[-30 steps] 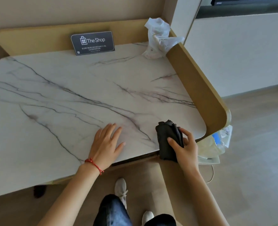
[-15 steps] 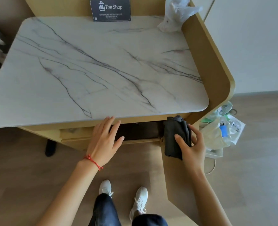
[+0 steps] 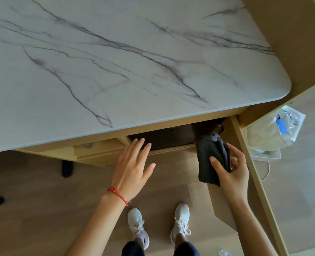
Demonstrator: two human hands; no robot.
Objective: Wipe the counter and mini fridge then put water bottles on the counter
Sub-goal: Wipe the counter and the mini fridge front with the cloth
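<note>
counter [image 3: 134,71]: far edge and left side cut off by the frame
dark recess [image 3: 167,137] under the counter: contents lost in shadow
plastic bag [image 3: 271,133]: contents too blurred to name
dark cloth [image 3: 211,157]: lower corner hidden behind the right hand [image 3: 230,172]

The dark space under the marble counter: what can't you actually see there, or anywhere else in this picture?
- Dark recess, head view: the counter overhang shades it; contents unreadable.
- Left hand: fingertips at the recess edge; contact unclear.
- Dark cloth held by the right hand: its top merges into shadow.
- Clear bag: contents blurred.
- Counter's back: cut off by the top edge.
</note>
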